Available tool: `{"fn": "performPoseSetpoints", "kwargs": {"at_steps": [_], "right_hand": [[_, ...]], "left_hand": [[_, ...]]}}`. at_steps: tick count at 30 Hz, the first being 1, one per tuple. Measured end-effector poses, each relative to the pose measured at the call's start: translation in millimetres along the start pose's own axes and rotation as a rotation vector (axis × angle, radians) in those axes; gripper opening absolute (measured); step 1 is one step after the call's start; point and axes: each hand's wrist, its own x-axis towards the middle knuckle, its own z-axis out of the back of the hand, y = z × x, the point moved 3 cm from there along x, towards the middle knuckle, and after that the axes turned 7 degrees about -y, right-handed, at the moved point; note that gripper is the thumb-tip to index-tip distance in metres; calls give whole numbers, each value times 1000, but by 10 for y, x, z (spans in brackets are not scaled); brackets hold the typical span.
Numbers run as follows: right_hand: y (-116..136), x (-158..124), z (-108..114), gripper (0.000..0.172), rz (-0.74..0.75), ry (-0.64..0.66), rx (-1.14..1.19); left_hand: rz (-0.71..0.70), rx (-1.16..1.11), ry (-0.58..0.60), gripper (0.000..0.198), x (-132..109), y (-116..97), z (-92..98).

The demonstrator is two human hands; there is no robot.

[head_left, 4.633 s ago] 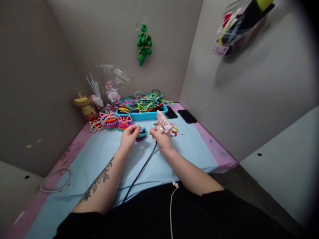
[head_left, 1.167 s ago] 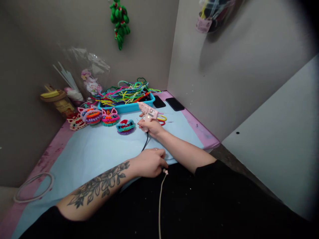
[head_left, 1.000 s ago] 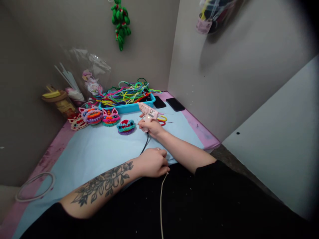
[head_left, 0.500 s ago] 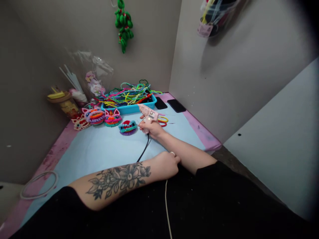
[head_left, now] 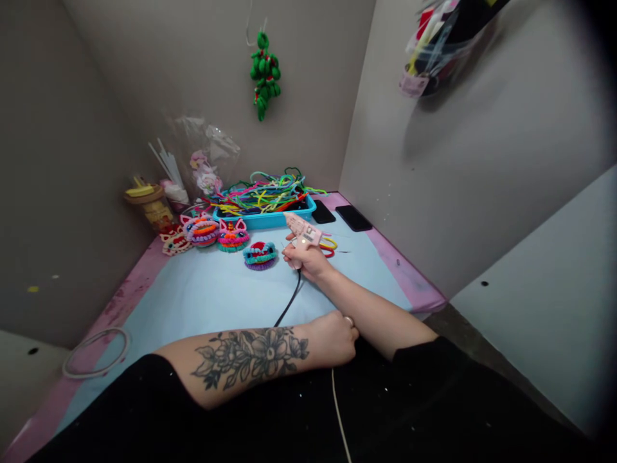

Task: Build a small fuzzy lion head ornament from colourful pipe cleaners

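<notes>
My right hand [head_left: 308,262] is closed around a pink glue gun [head_left: 303,232], held just above the light blue mat [head_left: 202,302]. The gun's black cord [head_left: 288,305] runs back toward me. A small round pipe-cleaner piece [head_left: 259,254] in blue, red and purple lies just left of the gun. My left hand [head_left: 336,339] rests at the table's near edge against my right forearm, fingers curled. A thin white cable [head_left: 339,405] comes out from under it and runs down over my dark lap.
A blue tray [head_left: 270,221] of coloured pipe cleaners stands at the back, with two dark phones [head_left: 354,218] to its right. Three finished pipe-cleaner faces [head_left: 200,230] sit in a row left of the tray. A ring hoop [head_left: 95,352] lies front left. Walls close in on three sides.
My left hand left the pipe-cleaner piece, drew back to the near edge and closed over the white cable's end. The right hand kept hold of the glue gun. The view shifted.
</notes>
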Motion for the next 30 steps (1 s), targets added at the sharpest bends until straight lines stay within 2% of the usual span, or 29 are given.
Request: {"fn": "performPoseSetpoints", "kwargs": {"at_steps": [4,7,9,12,13,14,16,18,19,20,22,25,30], "right_hand": [[-12,13,21,44,9,-13,-6],[-17,17,22,42,24,10,-17],[-5,8,15,42,30,16,-10],[37,-21,-2,42,32,-4,1],[54,-33,-12,43,31,-9,-8],[72,-45,-22,42,37,-19,-20],[102,-67,-48,42,54,-31,-41],[116,-89,-75,42,67,-40,-30],[117,-102,-88,42,71,-43,-19],[116,-117,-98,42,77,-46,-12],[108,-156,-117,41,91,-44,-21],[97,-231,-149,39,96,-24,-84],[89,-312,-186,36,106,-59,-235]], "left_hand": [[95,58,15,10,16,-42,-85],[106,46,-39,11,-1,-46,-74],[101,-20,-96,14,-47,-17,51],[165,-241,-225,10,-208,124,404],[220,-371,-304,11,-291,208,539],[341,-514,-449,12,-398,328,671],[652,-756,-842,14,-677,616,856],[889,-1014,-1247,15,-966,876,886],[944,-1170,-1407,17,-1075,981,847],[967,-1323,-1498,19,-1149,1066,788],[993,-1607,-1554,25,-1218,1180,634],[1014,-1892,-1509,32,-1215,1227,420],[1007,-2013,-1420,33,-1151,1172,280]]}}
